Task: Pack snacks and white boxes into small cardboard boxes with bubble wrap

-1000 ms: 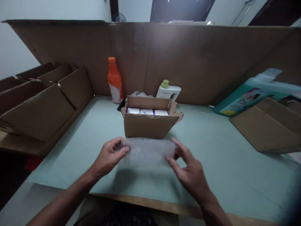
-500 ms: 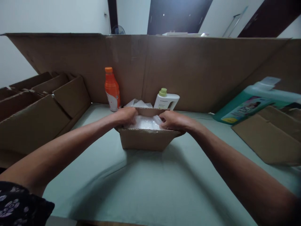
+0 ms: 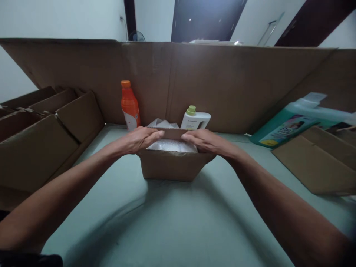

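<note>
Tall cardboard wall (image 3: pixel 236 85) runs across the back of a pale green table (image 3: pixel 172 222). Row of open cardboard boxes (image 3: pixel 41 137) stacked along the left edge, flattened cardboard (image 3: pixel 319 159) lying at the right with a teal refill pouch (image 3: pixel 289 124) leaning behind it. Small open cardboard box (image 3: pixel 171 167) sits mid-table, just in front of the wall. Sheet of bubble wrap (image 3: pixel 171 145) lies inside it across the top, covering whatever is below. Left hand (image 3: pixel 140 139) rests over the box's left rim, fingers pressed together and flat, tips reaching inward over the far flap and the wrap. Right hand (image 3: pixel 204 141) mirrors it on the right rim, fingers together, palm down, tips near the left hand's but apart. Neither pinches anything that shows. Orange bottle (image 3: pixel 129 105) stands upright behind the box to the left; white bottle with green cap (image 3: pixel 194 118) stands behind to the right. Crumpled white packing (image 3: pixel 162 123) sits between the two bottles, just behind the box.
</note>
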The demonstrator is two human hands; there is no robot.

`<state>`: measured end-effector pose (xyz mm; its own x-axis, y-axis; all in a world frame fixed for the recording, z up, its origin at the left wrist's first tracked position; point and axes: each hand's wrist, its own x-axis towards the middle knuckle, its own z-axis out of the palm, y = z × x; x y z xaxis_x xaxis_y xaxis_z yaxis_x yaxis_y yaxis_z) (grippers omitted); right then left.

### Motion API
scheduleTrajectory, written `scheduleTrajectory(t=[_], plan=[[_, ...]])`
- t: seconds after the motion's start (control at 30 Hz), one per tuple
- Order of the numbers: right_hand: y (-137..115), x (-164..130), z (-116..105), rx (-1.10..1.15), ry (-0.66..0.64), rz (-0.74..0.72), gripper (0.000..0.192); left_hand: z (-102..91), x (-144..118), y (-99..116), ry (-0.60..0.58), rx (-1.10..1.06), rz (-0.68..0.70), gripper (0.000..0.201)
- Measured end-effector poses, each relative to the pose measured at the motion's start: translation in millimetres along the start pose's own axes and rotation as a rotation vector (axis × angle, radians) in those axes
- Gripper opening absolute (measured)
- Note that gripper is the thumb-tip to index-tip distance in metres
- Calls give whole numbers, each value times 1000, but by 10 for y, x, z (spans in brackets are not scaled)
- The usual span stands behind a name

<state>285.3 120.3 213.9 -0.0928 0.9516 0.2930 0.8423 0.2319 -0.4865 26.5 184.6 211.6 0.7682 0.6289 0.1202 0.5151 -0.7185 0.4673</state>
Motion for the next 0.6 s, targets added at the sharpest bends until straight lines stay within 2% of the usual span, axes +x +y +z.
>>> scheduleTrajectory(t=[0.1, 0.13, 0.17, 0.2, 0.27, 0.33, 0.4, 0.43, 0.5, 0.6], plan=[[145, -399, -138, 23, 267, 23, 35, 65, -452, -122, 563, -39, 4, 44], [224, -562, -133, 26, 384, 60, 31, 165, -623, -189, 700, -56, -33, 46], [314, -714, -83, 28, 465, 111, 28, 308, -770, -267, 763, -93, -81, 51], [410, -844, 13, 49, 472, 162, 33, 487, -878, -349, 747, -137, -123, 62], [586, -999, 319, 161, 339, 226, 64, 903, -938, -492, 613, -280, -230, 86], [699, -1016, 675, 333, 209, 251, 81, 1293, -812, -550, 511, -506, -242, 95], [709, -961, 954, 472, 197, 253, 86, 1548, -631, -513, 504, -741, -232, 94], [669, -930, 1040, 503, 219, 244, 89, 1608, -572, -473, 528, -821, -227, 92], [500, -886, 1102, 489, 268, 210, 94, 1598, -583, -399, 588, -888, -233, 84], [98, -813, 1001, 412, 280, 95, 97, 1353, -855, -362, 745, -801, -258, 68]])
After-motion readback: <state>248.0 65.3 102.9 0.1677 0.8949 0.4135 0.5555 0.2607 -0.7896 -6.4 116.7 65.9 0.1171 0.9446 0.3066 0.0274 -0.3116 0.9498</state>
